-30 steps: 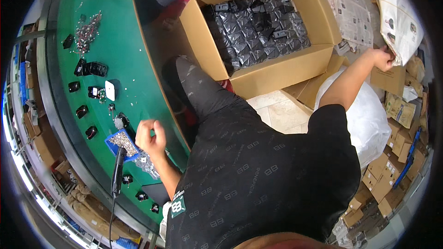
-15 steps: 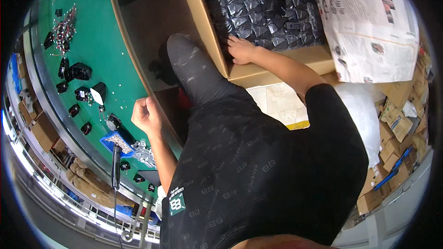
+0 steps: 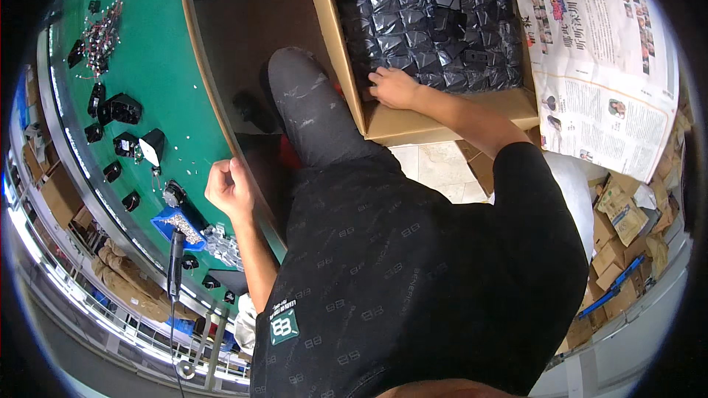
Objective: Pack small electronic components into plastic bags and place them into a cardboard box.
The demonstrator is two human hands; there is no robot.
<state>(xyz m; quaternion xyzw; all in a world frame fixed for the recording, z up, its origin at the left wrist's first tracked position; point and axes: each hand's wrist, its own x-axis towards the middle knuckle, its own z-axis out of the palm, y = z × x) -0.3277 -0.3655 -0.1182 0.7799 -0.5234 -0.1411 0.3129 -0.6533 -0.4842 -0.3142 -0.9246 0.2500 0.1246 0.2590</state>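
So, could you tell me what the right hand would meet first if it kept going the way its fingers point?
The right hand would likely meet the dark shiny packets packed in the cardboard box; its fingertips look already on them, though depth is unclear.

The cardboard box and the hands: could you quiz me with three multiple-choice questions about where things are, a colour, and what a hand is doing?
1. Where is the right hand?
A. on the newspaper
B. in the cardboard box
C. on the table
2. What colour is the table?
A. green
B. red
C. white
3. How is the left hand?
A. flat and spread
B. gripping a cup
C. curled into a loose fist

Answers: 1 B, it lies on the dark shiny packets inside; 2 A, the surface is plainly green; 3 C, fingers folded at the table edge.
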